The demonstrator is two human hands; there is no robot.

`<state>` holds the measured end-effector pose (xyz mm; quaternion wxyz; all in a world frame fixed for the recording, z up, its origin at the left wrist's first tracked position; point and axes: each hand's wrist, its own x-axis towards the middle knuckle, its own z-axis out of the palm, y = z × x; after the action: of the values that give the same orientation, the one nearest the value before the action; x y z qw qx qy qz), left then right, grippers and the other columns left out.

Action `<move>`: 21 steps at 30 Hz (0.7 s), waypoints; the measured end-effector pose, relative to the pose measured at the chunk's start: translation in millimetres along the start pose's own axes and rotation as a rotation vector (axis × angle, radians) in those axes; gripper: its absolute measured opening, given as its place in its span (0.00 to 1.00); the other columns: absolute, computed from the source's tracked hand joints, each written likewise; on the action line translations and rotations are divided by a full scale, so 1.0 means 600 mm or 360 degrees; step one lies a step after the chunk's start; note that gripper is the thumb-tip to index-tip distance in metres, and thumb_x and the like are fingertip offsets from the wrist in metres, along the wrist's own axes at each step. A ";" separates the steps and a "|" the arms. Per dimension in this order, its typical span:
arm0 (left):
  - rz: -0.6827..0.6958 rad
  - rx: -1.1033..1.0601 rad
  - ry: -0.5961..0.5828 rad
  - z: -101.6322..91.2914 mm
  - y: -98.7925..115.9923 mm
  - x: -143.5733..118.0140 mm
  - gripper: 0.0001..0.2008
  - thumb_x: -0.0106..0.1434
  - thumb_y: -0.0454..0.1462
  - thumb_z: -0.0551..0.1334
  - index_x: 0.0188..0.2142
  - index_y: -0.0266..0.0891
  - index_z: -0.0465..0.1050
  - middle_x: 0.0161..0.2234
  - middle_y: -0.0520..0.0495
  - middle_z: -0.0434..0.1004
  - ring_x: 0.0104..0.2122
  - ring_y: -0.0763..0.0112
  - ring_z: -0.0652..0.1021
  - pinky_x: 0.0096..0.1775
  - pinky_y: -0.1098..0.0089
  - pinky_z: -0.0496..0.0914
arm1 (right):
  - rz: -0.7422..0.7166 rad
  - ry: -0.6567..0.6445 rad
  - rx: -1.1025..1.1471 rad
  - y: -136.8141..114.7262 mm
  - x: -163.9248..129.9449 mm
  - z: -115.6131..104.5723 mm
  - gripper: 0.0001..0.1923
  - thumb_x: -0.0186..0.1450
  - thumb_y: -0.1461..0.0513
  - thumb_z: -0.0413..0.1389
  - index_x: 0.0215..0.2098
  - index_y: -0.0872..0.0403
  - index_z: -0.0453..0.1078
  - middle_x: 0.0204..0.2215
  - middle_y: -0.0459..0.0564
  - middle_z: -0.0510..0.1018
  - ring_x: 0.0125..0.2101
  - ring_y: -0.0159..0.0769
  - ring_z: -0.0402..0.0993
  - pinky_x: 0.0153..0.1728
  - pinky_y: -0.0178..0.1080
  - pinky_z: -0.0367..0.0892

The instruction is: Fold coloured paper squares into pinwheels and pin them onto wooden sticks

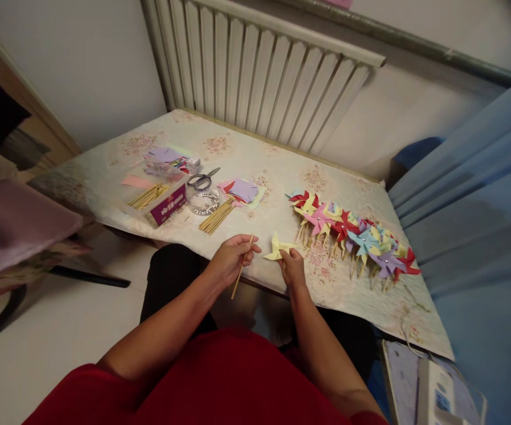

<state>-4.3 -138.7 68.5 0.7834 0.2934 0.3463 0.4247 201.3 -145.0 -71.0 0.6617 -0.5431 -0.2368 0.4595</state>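
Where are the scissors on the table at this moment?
In the head view, the scissors lie left of centre on the table, just above the ring of beads and right of the open box.

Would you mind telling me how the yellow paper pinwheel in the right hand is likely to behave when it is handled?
The yellow paper pinwheel, pinched by the right hand, looks like thin folded paper, so it is probably very light and easily creased. Its curled points would likely flex under a push. The wooden stick in the left hand seems stiffer.
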 end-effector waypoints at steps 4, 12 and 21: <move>0.0020 -0.0018 0.0003 0.002 -0.001 0.000 0.14 0.50 0.29 0.65 0.39 0.30 0.72 0.27 0.44 0.76 0.20 0.80 0.67 0.23 0.76 0.53 | 0.0001 -0.0014 -0.0018 0.000 0.000 0.000 0.16 0.50 0.57 0.65 0.25 0.52 0.61 0.23 0.38 0.68 0.26 0.28 0.67 0.30 0.33 0.68; 0.0019 -0.0007 0.0045 0.008 0.002 -0.002 0.14 0.49 0.26 0.63 0.38 0.30 0.74 0.30 0.44 0.77 0.22 0.79 0.71 0.25 0.74 0.58 | 0.0009 -0.0051 0.0072 -0.002 -0.001 0.001 0.16 0.50 0.59 0.66 0.24 0.53 0.60 0.23 0.38 0.67 0.25 0.27 0.66 0.29 0.32 0.67; 0.0024 0.0001 0.0069 0.006 -0.003 -0.001 0.04 0.53 0.28 0.63 0.31 0.31 0.74 0.30 0.43 0.77 0.23 0.77 0.73 0.28 0.74 0.63 | -0.0048 -0.0037 -0.0101 0.008 0.006 -0.008 0.18 0.52 0.56 0.63 0.23 0.51 0.56 0.22 0.37 0.64 0.24 0.27 0.63 0.27 0.32 0.65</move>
<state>-0.8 -140.4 69.5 0.7724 0.2869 0.3611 0.4366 204.9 -144.4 -77.7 0.6482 -0.5549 -0.2672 0.4478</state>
